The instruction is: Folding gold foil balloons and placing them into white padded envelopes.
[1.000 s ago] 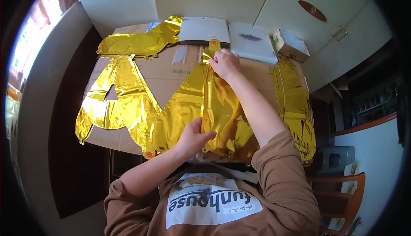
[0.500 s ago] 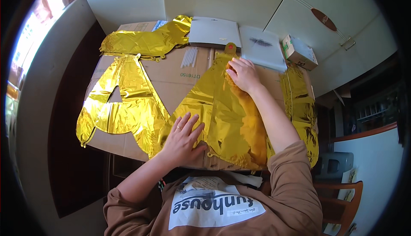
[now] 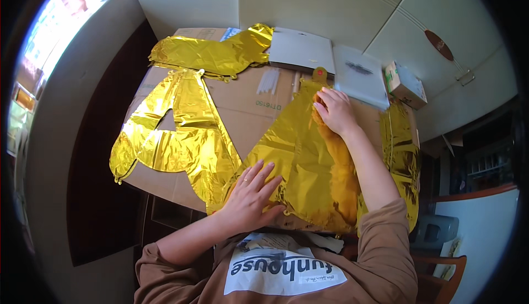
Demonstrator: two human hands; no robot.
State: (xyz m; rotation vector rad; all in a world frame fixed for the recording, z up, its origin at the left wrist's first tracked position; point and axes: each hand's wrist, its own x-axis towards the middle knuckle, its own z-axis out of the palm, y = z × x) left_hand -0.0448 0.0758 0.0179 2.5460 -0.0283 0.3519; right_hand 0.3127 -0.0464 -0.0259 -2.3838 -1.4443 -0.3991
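A large gold foil balloon (image 3: 292,160), flat and uninflated, lies in front of me with its tab at the far end. My left hand (image 3: 253,194) rests on its lower left part, fingers spread and palm down. Near the balloon's top right edge is my right hand (image 3: 337,111), its fingers bent and closed against the foil; the fingertips are partly hidden. An orange streak, like a reflection of the arm, runs down the foil below it. To the left, a flat A-shaped gold foil balloon (image 3: 171,152) touches or overlaps the first one; which, I cannot tell.
Cardboard (image 3: 242,103) covers the table. Another gold foil piece (image 3: 204,53) lies at the far left, and one more (image 3: 398,155) at the right. White straws (image 3: 268,81), a white flat box (image 3: 302,47), a clear packet (image 3: 361,78) and a small carton (image 3: 406,85) sit toward the back cabinets.
The whole view has shifted, so everything appears farther right and slightly lower. Both hands stay at about the same places on the balloon.
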